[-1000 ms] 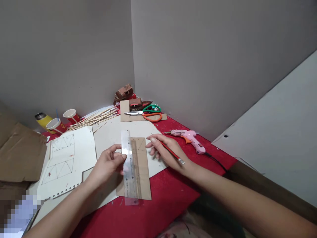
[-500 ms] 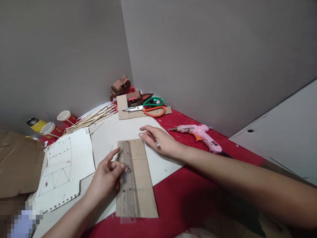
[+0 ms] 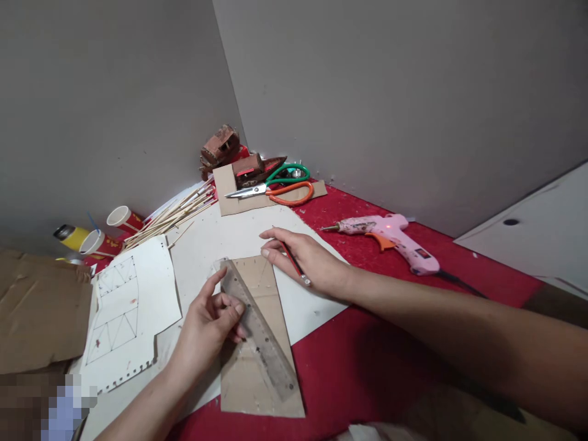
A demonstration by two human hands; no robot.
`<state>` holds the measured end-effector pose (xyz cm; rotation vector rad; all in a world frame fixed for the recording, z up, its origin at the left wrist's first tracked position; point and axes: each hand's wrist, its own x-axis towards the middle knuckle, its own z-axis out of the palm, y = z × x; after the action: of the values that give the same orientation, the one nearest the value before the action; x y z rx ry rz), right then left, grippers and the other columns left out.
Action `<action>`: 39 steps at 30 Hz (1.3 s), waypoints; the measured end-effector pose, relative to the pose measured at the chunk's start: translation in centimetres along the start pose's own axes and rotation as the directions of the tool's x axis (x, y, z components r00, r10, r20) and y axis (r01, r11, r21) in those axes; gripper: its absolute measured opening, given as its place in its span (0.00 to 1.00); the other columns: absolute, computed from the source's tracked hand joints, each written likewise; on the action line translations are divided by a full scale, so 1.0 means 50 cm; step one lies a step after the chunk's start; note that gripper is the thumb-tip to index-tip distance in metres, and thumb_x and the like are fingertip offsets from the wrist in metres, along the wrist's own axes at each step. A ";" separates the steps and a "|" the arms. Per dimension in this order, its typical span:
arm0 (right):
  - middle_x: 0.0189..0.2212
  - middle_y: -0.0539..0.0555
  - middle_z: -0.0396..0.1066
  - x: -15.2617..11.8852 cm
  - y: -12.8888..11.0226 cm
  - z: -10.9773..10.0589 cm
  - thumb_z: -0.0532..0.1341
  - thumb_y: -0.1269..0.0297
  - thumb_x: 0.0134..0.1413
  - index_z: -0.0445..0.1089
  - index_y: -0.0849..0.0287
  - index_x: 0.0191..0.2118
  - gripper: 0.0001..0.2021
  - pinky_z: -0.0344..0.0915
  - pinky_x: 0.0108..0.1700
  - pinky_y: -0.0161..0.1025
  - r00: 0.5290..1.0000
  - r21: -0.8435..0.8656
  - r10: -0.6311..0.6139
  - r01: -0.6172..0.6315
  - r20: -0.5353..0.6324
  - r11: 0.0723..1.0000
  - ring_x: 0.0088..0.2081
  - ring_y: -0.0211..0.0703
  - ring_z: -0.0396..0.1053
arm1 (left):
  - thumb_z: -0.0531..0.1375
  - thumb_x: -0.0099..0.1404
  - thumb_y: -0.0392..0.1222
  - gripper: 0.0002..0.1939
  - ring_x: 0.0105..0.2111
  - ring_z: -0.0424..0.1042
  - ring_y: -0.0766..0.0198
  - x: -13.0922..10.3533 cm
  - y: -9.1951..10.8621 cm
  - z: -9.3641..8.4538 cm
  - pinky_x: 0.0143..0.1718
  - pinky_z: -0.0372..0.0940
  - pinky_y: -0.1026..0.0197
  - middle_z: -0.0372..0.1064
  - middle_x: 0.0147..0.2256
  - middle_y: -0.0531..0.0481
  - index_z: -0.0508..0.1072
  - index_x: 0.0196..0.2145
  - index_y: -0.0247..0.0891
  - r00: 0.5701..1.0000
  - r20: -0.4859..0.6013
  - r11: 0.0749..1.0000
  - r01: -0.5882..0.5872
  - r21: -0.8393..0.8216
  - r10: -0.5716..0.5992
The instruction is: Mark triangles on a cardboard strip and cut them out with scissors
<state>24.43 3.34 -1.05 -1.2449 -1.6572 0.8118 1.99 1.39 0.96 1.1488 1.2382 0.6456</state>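
Slanting a clear plastic ruler (image 3: 266, 340) over an oblong tan cardboard piece (image 3: 241, 383) looks like the step in hand, and it calls for a firm, well-spread hold. The left hand (image 3: 206, 318) grasps the ruler by its left edge, thumb on top, index finger stretched toward the far end; whether the ruler lies wholly flat beneath it cannot be told. The ruler's near end reaches well past those fingers toward the cardboard's right edge, so it could swivel; spreading thumb and fingertips wider along the ruler would steady it better than a pinch at one spot.

The right hand (image 3: 305, 260) has its fingers curled around a slim red-and-black pencil (image 3: 294, 263), its tip hidden, just beside the cardboard's far right corner. Faint pencil lines (image 3: 261, 272) lie just nearer than those fingertips; lining the ruler's edge up with marks before pressing down would be sound, as would drawing lightly and holding the pencil at one steady lean.

The cardboard rests right under the left fingertips, partly on a pale flat board (image 3: 239, 229), partly over the red table (image 3: 331, 380); pressing straight down should keep it from skidding.
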 end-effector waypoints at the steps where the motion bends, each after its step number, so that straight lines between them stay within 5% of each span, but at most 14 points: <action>1: 0.29 0.52 0.75 0.000 0.001 0.000 0.56 0.65 0.63 0.70 0.57 0.44 0.07 0.68 0.38 0.39 1.000 0.009 0.003 -0.003 0.002 1.000 0.36 0.46 0.72 | 0.73 0.52 0.50 0.53 0.21 0.71 0.65 0.001 0.002 0.003 0.23 0.64 0.62 0.70 0.30 0.54 0.51 0.69 0.40 1.000 0.012 1.000 0.011 0.004 -0.011; 5: 0.28 0.51 0.74 0.001 0.003 0.000 0.57 0.65 0.62 0.69 0.57 0.45 0.08 0.68 0.38 0.39 1.000 0.023 0.008 -0.008 0.004 1.000 0.34 0.44 0.71 | 0.70 0.55 0.52 0.50 0.22 0.72 0.63 0.002 0.009 -0.004 0.24 0.64 0.60 0.70 0.31 0.52 0.53 0.69 0.40 0.998 0.054 0.992 0.026 0.121 -0.033; 7: 0.29 0.51 0.73 0.001 0.001 0.000 0.57 0.65 0.62 0.69 0.58 0.46 0.09 0.67 0.37 0.39 1.000 0.029 0.018 -0.018 0.002 0.999 0.32 0.44 0.70 | 0.65 0.62 0.52 0.40 0.23 0.71 0.63 0.004 0.006 -0.025 0.26 0.65 0.59 0.71 0.31 0.51 0.57 0.67 0.42 0.997 0.021 0.949 -0.073 0.307 0.070; 9: 0.29 0.52 0.73 -0.001 -0.004 0.000 0.57 0.65 0.61 0.69 0.59 0.46 0.10 0.67 0.36 0.39 0.999 0.049 0.034 -0.033 -0.008 0.998 0.32 0.44 0.69 | 0.60 0.67 0.50 0.29 0.29 0.72 0.61 0.010 -0.002 -0.055 0.32 0.67 0.56 0.74 0.38 0.46 0.64 0.63 0.43 0.949 -0.044 0.784 -0.232 0.575 0.314; 11: 0.28 0.51 0.72 -0.004 -0.010 -0.001 0.57 0.65 0.61 0.69 0.59 0.44 0.08 0.66 0.36 0.38 0.999 0.070 0.048 -0.047 -0.008 0.996 0.31 0.43 0.69 | 0.59 0.68 0.48 0.26 0.40 0.74 0.54 0.021 -0.014 -0.084 0.42 0.69 0.50 0.73 0.47 0.40 0.66 0.61 0.41 0.844 -0.002 0.536 -0.339 0.773 0.536; 13: 0.25 0.50 0.69 -0.008 -0.016 -0.004 0.56 0.65 0.61 0.69 0.60 0.43 0.08 0.65 0.33 0.37 0.998 0.067 0.066 -0.066 0.005 0.996 0.28 0.42 0.68 | 0.59 0.68 0.47 0.28 0.54 0.69 0.45 0.033 -0.027 -0.103 0.54 0.64 0.43 0.68 0.56 0.35 0.64 0.63 0.39 0.799 0.132 0.356 -0.401 0.844 0.587; 15: 0.23 0.48 0.67 -0.011 -0.020 -0.006 0.56 0.64 0.61 0.69 0.62 0.44 0.10 0.63 0.31 0.36 0.996 0.050 0.084 -0.085 0.021 0.995 0.26 0.41 0.66 | 0.58 0.70 0.47 0.30 0.62 0.61 0.44 0.044 -0.036 -0.108 0.61 0.59 0.40 0.62 0.62 0.35 0.57 0.66 0.40 0.805 0.235 0.296 -0.447 0.844 0.544; 19: 0.22 0.48 0.68 -0.009 -0.020 -0.007 0.56 0.64 0.62 0.71 0.62 0.45 0.11 0.65 0.31 0.36 0.997 0.012 0.069 -0.070 0.034 0.997 0.26 0.41 0.67 | 0.55 0.72 0.45 0.32 0.66 0.55 0.45 0.047 -0.043 -0.097 0.65 0.53 0.38 0.56 0.66 0.36 0.51 0.69 0.40 0.814 0.313 0.265 -0.481 0.836 0.488; 28: 0.42 0.59 0.78 0.005 0.003 0.018 0.57 0.64 0.63 0.66 0.63 0.54 0.16 0.71 0.46 0.42 0.989 0.148 -0.044 0.023 0.143 0.989 0.43 0.46 0.76 | 0.59 0.69 0.45 0.32 0.58 0.65 0.42 -0.024 -0.055 -0.100 0.56 0.64 0.39 0.65 0.58 0.35 0.54 0.67 0.42 0.804 0.266 0.197 -0.423 0.884 0.532; 39: 0.49 0.64 0.77 0.004 0.001 0.016 0.57 0.64 0.65 0.65 0.63 0.56 0.16 0.71 0.52 0.46 0.969 0.179 -0.076 0.034 0.234 0.983 0.50 0.49 0.75 | 0.62 0.66 0.42 0.27 0.50 0.71 0.47 -0.073 -0.055 -0.109 0.48 0.68 0.45 0.72 0.52 0.41 0.63 0.61 0.45 0.810 0.254 0.306 -0.461 0.833 0.529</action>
<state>23.69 3.56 -1.33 -1.0062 -1.7610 1.0827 -4.64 -1.06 0.27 2.5068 1.2783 0.4672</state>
